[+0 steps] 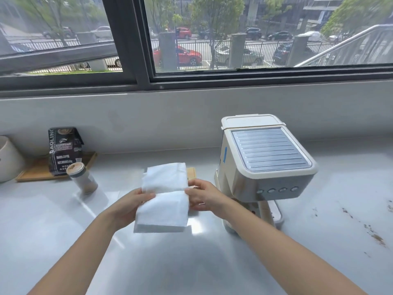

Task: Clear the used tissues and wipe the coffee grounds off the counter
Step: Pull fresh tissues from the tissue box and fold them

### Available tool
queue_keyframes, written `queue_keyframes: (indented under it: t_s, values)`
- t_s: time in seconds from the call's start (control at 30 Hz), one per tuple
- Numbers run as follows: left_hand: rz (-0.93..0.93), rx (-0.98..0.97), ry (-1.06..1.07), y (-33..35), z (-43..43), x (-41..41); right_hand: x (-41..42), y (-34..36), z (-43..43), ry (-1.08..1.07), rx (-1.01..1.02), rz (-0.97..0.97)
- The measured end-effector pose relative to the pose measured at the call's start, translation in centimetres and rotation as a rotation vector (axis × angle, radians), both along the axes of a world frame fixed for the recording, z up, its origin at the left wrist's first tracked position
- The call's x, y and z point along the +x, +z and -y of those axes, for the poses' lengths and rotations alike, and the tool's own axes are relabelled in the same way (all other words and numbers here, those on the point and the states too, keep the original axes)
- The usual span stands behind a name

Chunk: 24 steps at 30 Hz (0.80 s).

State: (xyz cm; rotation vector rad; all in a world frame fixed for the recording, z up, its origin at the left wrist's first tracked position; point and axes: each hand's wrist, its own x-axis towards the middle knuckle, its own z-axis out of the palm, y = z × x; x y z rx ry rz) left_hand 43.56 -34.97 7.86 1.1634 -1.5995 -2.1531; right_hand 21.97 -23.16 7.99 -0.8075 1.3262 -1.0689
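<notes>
A folded white tissue is held up above the middle of the grey counter. My left hand pinches its left edge at the fold. My right hand pinches its right edge at the same height. Brown coffee grounds lie scattered in a trail on the counter at the far right, apart from both hands.
A cream coffee machine stands just right of my right hand. At the left, a dark coffee bag stands on a wooden tray, with a small jar in front of it and a white pot at the edge. A small wooden box shows behind the tissue.
</notes>
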Motion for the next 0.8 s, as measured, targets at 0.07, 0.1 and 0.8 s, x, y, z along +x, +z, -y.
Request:
queue_keyframes:
  t_s: [0.07, 0.1, 0.8]
  values:
    - [-0.008, 0.015, -0.018, 0.2, -1.5, 0.5, 0.2, 0.8, -1.9, 0.060, -0.022, 0.039]
    - [-0.007, 0.017, -0.034, 0.3, -2.5, 0.5, 0.2, 1.0, -2.9, 0.088, -0.033, 0.048]
    - [-0.040, 0.148, -0.147, -3.1, -35.9, -18.5, -15.2, -2.8, -39.3, -0.354, 0.166, 0.298]
